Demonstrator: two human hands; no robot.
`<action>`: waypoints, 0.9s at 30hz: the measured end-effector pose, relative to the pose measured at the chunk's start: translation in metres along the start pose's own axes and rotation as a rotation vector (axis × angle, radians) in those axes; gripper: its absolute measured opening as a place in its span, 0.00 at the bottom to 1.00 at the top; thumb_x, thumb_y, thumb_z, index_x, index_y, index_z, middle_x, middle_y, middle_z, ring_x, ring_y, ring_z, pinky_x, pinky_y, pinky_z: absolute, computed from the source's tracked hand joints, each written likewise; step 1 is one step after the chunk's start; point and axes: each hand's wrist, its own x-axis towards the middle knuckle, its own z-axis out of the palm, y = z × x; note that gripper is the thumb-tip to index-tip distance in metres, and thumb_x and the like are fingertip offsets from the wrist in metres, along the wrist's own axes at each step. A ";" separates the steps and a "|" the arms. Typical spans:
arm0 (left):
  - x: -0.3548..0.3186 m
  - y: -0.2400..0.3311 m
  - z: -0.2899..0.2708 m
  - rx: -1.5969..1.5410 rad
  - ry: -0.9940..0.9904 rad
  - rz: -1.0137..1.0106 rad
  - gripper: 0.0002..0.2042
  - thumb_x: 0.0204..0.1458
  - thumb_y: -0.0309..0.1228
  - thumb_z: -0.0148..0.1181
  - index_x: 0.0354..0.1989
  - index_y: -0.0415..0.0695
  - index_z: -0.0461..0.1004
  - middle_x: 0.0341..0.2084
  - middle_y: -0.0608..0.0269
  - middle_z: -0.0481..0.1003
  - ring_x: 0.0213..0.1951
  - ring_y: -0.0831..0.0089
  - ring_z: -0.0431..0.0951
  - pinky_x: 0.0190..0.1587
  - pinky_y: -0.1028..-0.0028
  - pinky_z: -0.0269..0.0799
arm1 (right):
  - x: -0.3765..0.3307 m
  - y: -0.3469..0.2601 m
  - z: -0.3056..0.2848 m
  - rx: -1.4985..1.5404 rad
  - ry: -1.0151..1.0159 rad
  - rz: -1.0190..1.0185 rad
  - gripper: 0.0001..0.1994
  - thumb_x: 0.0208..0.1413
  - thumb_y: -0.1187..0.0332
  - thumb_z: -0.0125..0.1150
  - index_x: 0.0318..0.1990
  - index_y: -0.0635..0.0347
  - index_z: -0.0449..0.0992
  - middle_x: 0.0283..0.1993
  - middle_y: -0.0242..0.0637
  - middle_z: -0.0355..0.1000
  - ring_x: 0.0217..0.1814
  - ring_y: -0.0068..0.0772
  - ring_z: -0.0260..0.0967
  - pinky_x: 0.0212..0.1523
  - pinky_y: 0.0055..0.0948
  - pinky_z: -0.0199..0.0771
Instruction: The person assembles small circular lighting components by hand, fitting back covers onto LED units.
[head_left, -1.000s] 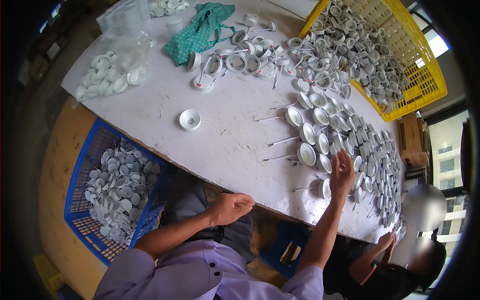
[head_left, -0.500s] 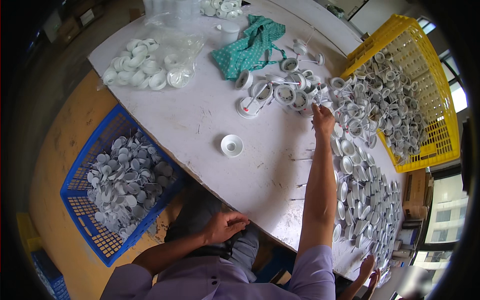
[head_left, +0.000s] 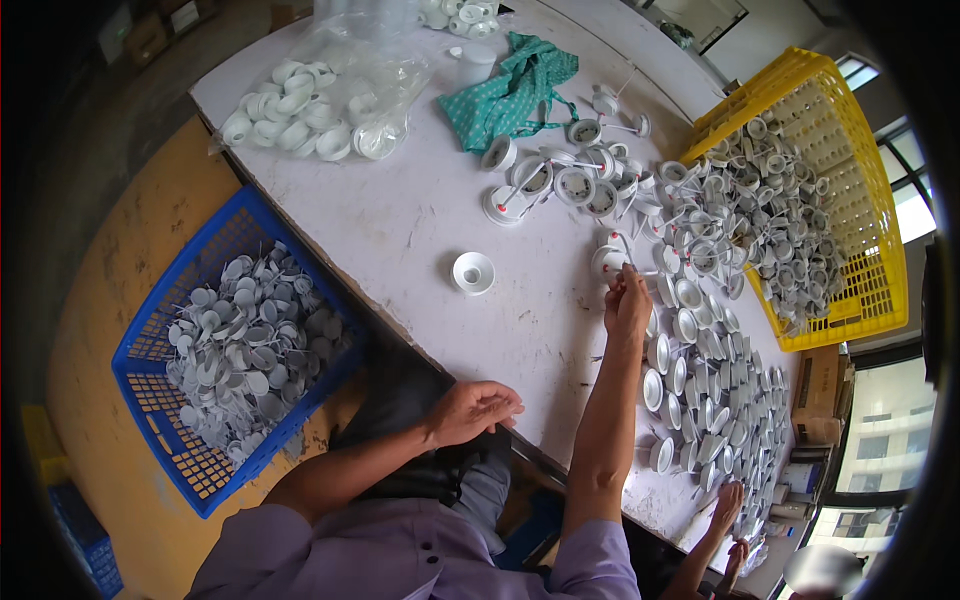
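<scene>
Right hand [head_left: 627,302] drew fitting [head_left: 606,263] closer (carton [head_left: 820,392] print blurred).

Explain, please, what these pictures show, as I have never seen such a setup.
There is no machine here, just a person working bare-handed; a fisheye camera on their head looks down, so straight edges bend. The right hand seems to pinch a white wired part; the left hand, near the edge of the table, holds nothing visible. On the table lie a single white cup, many similar parts, a green dotted cloth and a clear bag of white pieces. A yellow basket and a blue basket hold more.
</scene>
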 end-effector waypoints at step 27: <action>0.001 0.013 0.018 -0.205 -0.125 0.415 0.32 0.54 0.26 0.58 0.64 0.37 0.48 0.55 0.56 0.64 0.59 0.69 0.63 0.63 0.66 0.57 | -0.236 0.085 -0.003 0.850 -0.458 0.258 0.14 0.61 0.68 0.47 0.51 0.65 0.68 0.47 0.39 0.71 0.47 0.31 0.71 0.46 0.30 0.75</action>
